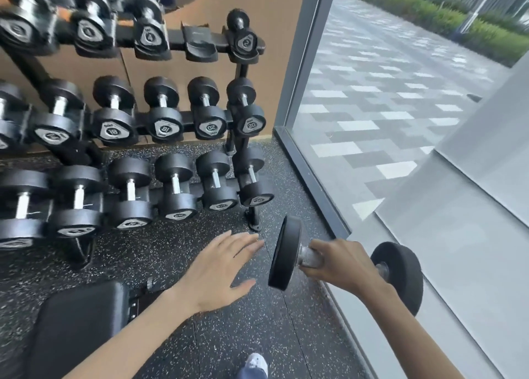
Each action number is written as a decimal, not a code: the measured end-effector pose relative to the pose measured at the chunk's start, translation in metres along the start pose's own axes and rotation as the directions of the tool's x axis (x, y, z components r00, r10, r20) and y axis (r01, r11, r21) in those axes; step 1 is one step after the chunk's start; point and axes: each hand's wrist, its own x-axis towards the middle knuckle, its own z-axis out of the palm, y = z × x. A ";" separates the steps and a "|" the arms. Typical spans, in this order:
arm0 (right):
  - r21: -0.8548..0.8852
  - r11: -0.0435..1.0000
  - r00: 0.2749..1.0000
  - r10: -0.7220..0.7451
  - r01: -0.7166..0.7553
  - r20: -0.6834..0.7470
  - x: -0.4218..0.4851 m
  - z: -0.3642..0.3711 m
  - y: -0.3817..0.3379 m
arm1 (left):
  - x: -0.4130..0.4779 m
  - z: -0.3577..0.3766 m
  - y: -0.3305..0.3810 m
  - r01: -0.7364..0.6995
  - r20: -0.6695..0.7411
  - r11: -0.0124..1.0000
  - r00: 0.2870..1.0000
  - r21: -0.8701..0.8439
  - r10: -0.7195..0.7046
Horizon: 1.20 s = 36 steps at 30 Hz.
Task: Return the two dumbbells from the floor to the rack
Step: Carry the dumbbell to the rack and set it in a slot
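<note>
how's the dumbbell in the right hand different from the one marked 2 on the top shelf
The held dumbbell is off the rack, gripped at its handle by the right hand; the dumbbell marked 2 sits on the top shelf. The held one lies sideways, both ends in view; the racked one points its labelled end at the camera. No number shows on the held one. Both have round black ends.

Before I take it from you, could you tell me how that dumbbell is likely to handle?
Probably dense and heavy for its size: the dumbbell has thick black heads, though the right hand alone carries it. Its round heads would likely roll on the floor. The knurled metal grip should resist slipping.
</note>
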 end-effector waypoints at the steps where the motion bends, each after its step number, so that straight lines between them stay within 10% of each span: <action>1: -0.007 1.000 1.000 -0.023 0.022 -0.009 0.013 -0.007 0.009 | 0.011 -0.003 -0.001 0.008 -0.034 1.000 0.999 0.021 -0.007; 7: -0.050 0.991 0.990 -0.127 0.124 -0.063 0.081 -0.045 0.046 | 0.064 -0.006 -0.018 0.279 0.031 0.931 0.960 -0.237 -0.279; 11: -0.083 0.980 0.980 -0.186 0.180 -0.072 0.118 -0.052 0.055 | 0.089 0.001 -0.021 0.368 0.240 0.410 0.913 -0.835 -0.330; 15: -0.115 0.962 0.967 -0.253 0.247 -0.037 0.154 -0.048 0.058 | 0.119 0.004 -0.034 0.327 0.273 0.107 0.898 -0.939 -0.345; 36: -0.146 0.942 0.946 -0.316 0.303 -0.074 0.412 -0.121 0.016 | 0.246 -0.033 -0.269 0.293 0.167 0.291 0.906 -0.911 -0.389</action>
